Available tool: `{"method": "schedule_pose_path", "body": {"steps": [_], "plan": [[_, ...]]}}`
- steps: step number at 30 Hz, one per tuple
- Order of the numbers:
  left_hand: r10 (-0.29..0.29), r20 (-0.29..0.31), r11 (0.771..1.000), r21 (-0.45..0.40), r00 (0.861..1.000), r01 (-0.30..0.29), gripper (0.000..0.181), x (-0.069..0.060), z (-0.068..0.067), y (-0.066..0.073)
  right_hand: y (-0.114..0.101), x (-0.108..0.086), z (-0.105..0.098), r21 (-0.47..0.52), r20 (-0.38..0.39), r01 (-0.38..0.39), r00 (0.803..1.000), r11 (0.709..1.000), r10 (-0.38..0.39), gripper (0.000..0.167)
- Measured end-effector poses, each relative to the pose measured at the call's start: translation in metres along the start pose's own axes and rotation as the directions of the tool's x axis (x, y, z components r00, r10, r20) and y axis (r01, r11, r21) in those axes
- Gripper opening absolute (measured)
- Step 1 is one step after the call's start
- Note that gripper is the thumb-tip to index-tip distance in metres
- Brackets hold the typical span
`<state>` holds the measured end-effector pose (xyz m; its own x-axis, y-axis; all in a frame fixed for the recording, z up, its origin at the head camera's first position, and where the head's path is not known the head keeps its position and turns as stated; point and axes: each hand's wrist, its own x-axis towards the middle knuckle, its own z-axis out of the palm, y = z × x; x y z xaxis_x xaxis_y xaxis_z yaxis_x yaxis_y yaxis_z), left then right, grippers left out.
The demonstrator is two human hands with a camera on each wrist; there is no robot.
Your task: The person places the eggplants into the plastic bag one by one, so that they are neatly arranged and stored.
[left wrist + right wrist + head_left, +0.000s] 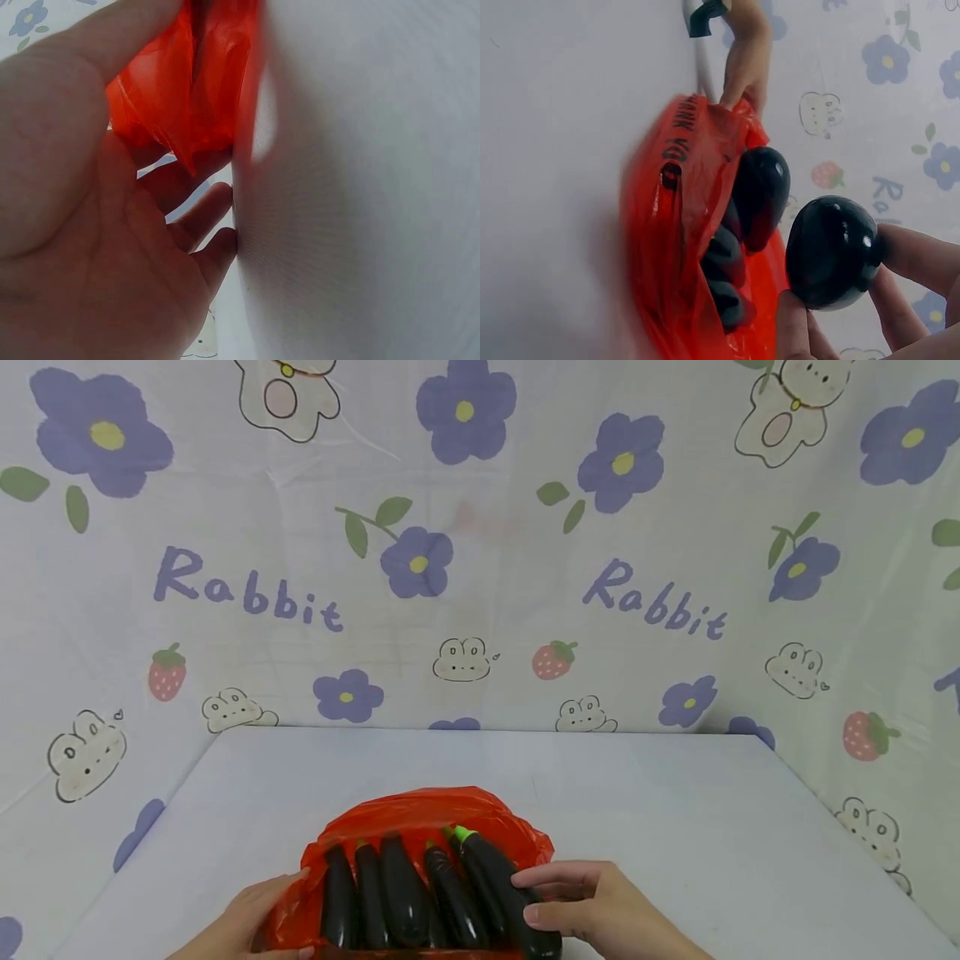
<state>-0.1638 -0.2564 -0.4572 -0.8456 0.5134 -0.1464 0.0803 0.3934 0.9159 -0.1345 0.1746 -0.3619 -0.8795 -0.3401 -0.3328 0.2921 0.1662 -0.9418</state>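
Note:
A red plastic bag point(442, 810) lies at the near edge of the table, its mouth spread toward me. Inside it several dark, glossy eggplants point(405, 893) rest side by side. My right hand point(600, 906) grips one eggplant point(498, 877) with a green stem end, at the right side of the bag. In the right wrist view the rounded end of this eggplant point(834, 251) sits between thumb and fingers, apart from the others. My left hand point(247, 918) holds the bag's left side; in the left wrist view the red plastic point(217, 82) lies between thumb and fingers.
The white table point(637, 802) reaches back to a hanging cloth point(480, 602) printed with flowers, rabbits and strawberries. The same cloth hangs along both sides. Black lettering point(676, 139) shows on the bag's outer side.

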Motion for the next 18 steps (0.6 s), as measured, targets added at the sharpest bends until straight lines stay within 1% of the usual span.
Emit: {"method": "schedule_pose_path", "body": {"steps": [4, 7, 10, 13, 18], "plan": [[-0.013, 0.007, 0.999, 0.033, 1.0, 0.013, 0.085, 0.001, -0.002, -0.001, 0.001, 0.004, 0.007, -0.024, -0.016, -0.019, 1.0, 1.0, 0.019, 0.044], [-0.032, 0.006, 0.999, 0.036, 0.999, 0.032, 0.087, 0.001, -0.002, -0.001, 0.001, 0.006, 0.011, -0.04, -0.03, -0.029, 0.999, 0.999, 0.028, 0.044], [-0.03, 0.008, 0.999, 0.044, 1.0, 0.029, 0.087, 0.001, -0.003, -0.002, 0.0, 0.007, 0.015, -0.044, -0.032, -0.033, 0.999, 0.998, 0.032, 0.045], [-0.032, 0.001, 0.997, 0.068, 0.999, 0.032, 0.088, 0.0, -0.003, -0.001, -0.001, 0.009, 0.018, -0.032, -0.028, -0.046, 0.999, 0.998, 0.045, 0.045], [-0.041, -0.012, 0.998, 0.048, 0.999, 0.042, 0.09, -0.001, -0.001, 0.001, 0.001, 0.014, 0.019, 0.003, -0.009, -0.04, 0.999, 0.999, 0.04, 0.044]]}}
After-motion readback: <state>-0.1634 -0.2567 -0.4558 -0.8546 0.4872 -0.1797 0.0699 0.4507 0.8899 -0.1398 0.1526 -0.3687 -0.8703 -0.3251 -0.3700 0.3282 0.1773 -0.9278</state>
